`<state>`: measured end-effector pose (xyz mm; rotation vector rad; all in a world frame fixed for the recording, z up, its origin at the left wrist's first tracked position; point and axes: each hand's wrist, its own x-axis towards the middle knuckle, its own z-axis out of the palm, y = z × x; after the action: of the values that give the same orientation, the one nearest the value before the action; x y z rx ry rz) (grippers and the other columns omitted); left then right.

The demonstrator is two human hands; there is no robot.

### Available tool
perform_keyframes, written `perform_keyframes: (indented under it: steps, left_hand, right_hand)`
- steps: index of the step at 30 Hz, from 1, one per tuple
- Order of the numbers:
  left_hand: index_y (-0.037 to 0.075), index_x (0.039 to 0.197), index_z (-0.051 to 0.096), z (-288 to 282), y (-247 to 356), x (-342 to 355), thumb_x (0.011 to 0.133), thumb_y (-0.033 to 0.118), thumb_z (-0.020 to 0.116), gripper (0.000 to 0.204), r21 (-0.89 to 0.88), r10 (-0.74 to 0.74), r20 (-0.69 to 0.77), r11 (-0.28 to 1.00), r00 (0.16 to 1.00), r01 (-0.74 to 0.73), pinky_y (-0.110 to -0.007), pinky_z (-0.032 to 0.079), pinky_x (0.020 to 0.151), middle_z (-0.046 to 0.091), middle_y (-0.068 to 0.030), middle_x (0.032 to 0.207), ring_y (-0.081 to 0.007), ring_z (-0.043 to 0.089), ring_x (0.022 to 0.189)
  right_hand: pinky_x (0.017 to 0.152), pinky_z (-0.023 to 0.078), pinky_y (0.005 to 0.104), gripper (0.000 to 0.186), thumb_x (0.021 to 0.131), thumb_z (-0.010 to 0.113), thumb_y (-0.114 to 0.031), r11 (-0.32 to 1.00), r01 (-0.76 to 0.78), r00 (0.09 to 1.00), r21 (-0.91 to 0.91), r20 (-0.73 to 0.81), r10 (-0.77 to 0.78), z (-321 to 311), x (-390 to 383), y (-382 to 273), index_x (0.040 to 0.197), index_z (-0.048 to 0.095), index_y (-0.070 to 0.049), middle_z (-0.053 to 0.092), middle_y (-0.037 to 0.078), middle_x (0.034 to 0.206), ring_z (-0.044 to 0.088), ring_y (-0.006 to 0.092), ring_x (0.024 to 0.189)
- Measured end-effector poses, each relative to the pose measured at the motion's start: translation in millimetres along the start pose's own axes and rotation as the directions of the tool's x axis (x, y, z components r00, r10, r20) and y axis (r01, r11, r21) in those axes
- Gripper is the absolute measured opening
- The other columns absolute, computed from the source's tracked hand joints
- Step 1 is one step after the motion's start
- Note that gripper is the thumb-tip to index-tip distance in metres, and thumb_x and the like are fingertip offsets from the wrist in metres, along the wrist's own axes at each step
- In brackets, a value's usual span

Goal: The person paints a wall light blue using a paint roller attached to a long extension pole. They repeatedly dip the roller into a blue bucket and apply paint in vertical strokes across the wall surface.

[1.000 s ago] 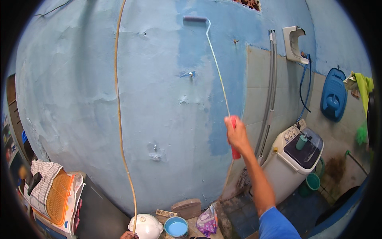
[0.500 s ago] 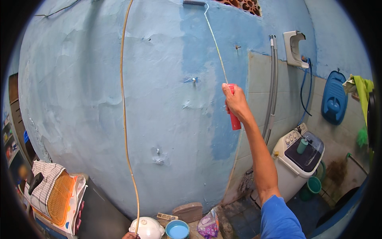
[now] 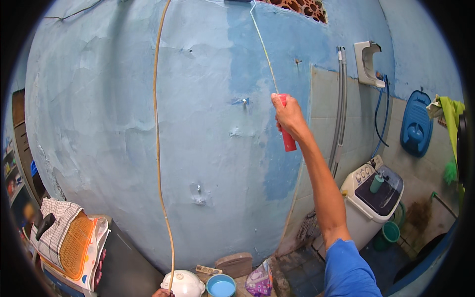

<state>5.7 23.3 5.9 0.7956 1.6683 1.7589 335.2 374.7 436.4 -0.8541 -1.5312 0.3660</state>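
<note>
My right hand (image 3: pixel 289 116) is closed around the red handle (image 3: pixel 289 142) of a paint roller, arm stretched up toward the wall. The roller's long thin wire frame (image 3: pixel 264 52) runs up from the fist, and its dark roller head (image 3: pixel 238 1) is partly cut off by the top edge. Behind it the light blue wall (image 3: pixel 198 123) carries a darker, freshly coated-looking blue band (image 3: pixel 282 168) on the right. At the bottom edge my left hand (image 3: pixel 162 293), only partly visible, appears closed on the lower end of a long thin tan pole (image 3: pixel 158 123).
A washing machine (image 3: pixel 368 198) with a green bottle (image 3: pixel 376 183) on top stands right, beside grey pipes (image 3: pixel 340 109). Low down are a white lidded pot (image 3: pixel 183 283), a blue basin (image 3: pixel 221 285) and a purple bag (image 3: pixel 260 279). An orange basket (image 3: pixel 76 245) sits left. Metal fittings (image 3: pixel 244 102) stick out of the wall.
My right hand has moved slightly up and left, carrying the roller upward so its head now partly leaves the top of the picture. My left hand stays in place.
</note>
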Motion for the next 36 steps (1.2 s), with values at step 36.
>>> perform_keyframes:
  steps: [36]
  left_hand:
    - [0.008,0.075,0.056,1.8,6.0,-2.8,0.089,0.02,0.043,0.022,0.029,-0.016,0.041,0.999,0.999,0.014,-0.022,0.032,0.042,0.049,0.0027,0.064,-0.0074,0.041,0.05]
  right_hand:
    - [0.036,0.04,0.0305,0.038,0.09,0.048,-0.038,0.999,-0.047,0.998,-0.028,-0.036,0.046,-22.7,-55.9,52.6,0.08,0.047,-0.001,0.046,0.005,0.051,0.048,0.015,0.037]
